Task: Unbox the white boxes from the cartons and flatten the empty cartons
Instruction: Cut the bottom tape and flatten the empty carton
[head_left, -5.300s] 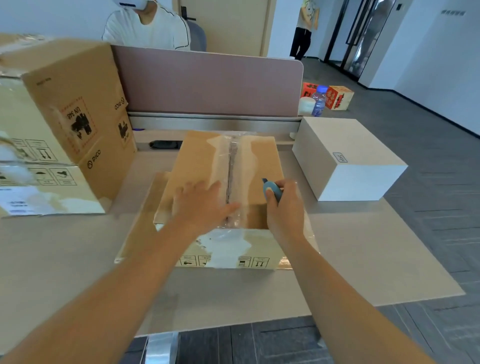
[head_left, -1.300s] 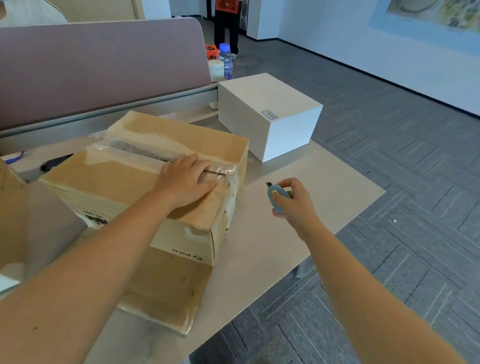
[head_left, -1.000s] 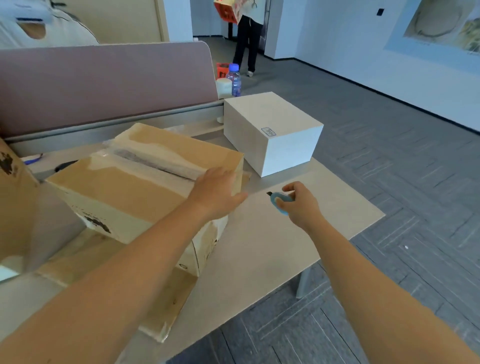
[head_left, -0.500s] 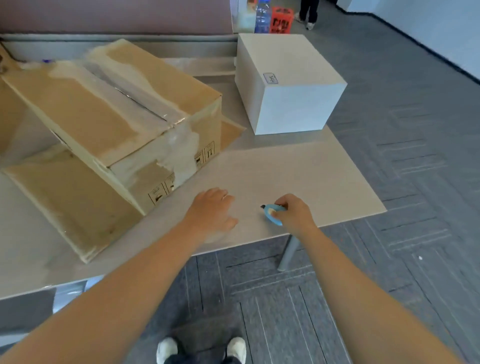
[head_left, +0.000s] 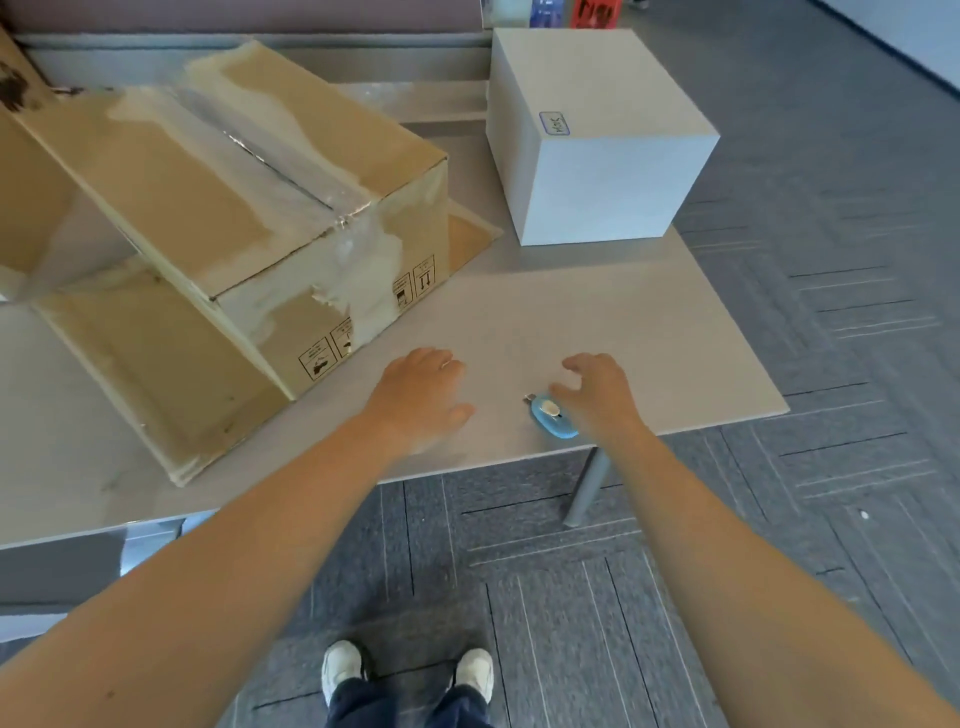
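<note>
Brown carton, white box, blue cutter.

Both hands, left and right, hover relaxed over the table; a blue box cutter lies beside the right; taped carton upper left, white box upper right.

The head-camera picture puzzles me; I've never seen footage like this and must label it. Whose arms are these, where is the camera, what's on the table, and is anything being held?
No machine here: a person wears one wide-angle camera on the head, looking down, so both arms and shoes show. The left hand rests on the table with relaxed fingers. The right hand hovers open over a small blue cutter lying near the table's front edge; neither hand grips anything. On the table sit a taped brown carton, tilted on a flattened carton, and a white box at the far right.
</note>
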